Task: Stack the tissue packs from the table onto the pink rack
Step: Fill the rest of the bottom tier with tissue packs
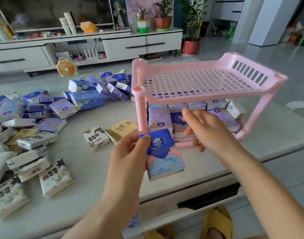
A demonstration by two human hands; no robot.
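Far left of the grip, loose tissue packs (pixel 36 118): a heap of blue, lilac and black-and-white packs lies scattered on the table (pixel 89 169), some flat, some leaning on one another.
Just left of the grip, two packs: a white pack (pixel 95 138) and a yellow pack (pixel 122 130) lie flat side by side, apart from the heap.
At the grip, left hand (pixel 129 152): it grasps one pack, thumb pressed on the dark blue upper corner, fingers curled behind.
Within the grip, held pack (pixel 163 156): blue and lilac, lifted above the table near its front edge, tilted, just short of the rack's front rail.
Right of the grip, right hand (pixel 204 130): fingers spread and relaxed, holding nothing, hovering before the lower tier; whether it touches the packs there I cannot tell.
Beyond and right of the grip, pink rack (pixel 191 99): it stands on the table, two tiers, the upper one a grid.
Beyond the grip on the lower tier, stacked packs (pixel 160 119): blue and lilac packs sit in rows, some upright.
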